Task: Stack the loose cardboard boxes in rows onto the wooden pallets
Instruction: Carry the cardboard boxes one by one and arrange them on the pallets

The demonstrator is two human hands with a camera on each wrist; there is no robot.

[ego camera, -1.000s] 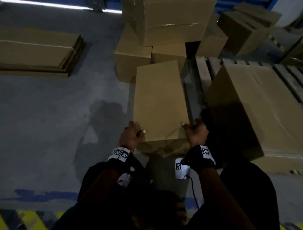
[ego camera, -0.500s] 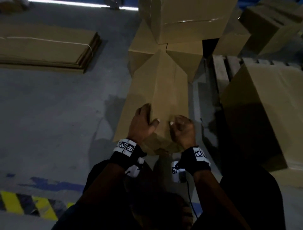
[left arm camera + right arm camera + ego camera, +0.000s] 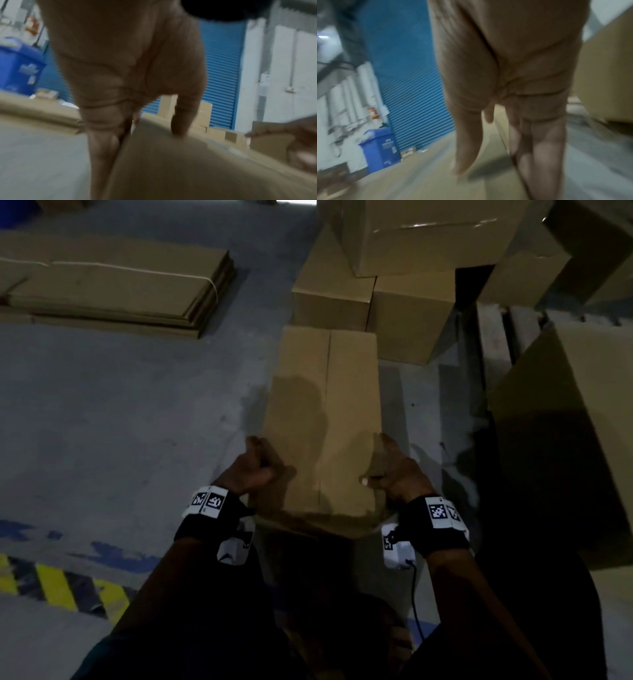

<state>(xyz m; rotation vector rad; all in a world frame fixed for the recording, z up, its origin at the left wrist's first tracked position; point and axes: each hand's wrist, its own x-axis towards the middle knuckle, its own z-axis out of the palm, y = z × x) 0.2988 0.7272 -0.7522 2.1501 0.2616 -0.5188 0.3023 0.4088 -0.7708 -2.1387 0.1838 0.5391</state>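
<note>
A long brown cardboard box (image 3: pixel 325 412) with a centre seam on top lies lengthwise in front of me, over the grey floor. My left hand (image 3: pixel 255 465) grips its near left edge and my right hand (image 3: pixel 390 470) grips its near right edge. In the left wrist view the left hand (image 3: pixel 137 128) has its thumb on the box (image 3: pixel 188 169) top and its fingers down the side. The right wrist view shows the right hand (image 3: pixel 501 148) holding the box (image 3: pixel 436 175) the same way. The wooden pallet (image 3: pixel 493 344) lies to the right, with a large box (image 3: pixel 565 422) on it.
More boxes (image 3: pixel 407 326) are stacked just beyond the far end of the held box. A tied bundle of flat cardboard (image 3: pixel 113 285) lies on the floor at the far left. Yellow-black floor marking (image 3: pixel 54 587) runs at the near left. A blue bin (image 3: pixel 380 148) stands by the blue shutter.
The box has been rolled about its long axis, from edge-up to lying flat with the seam face up. Both hands have shifted apart from the near end to its two side edges.
</note>
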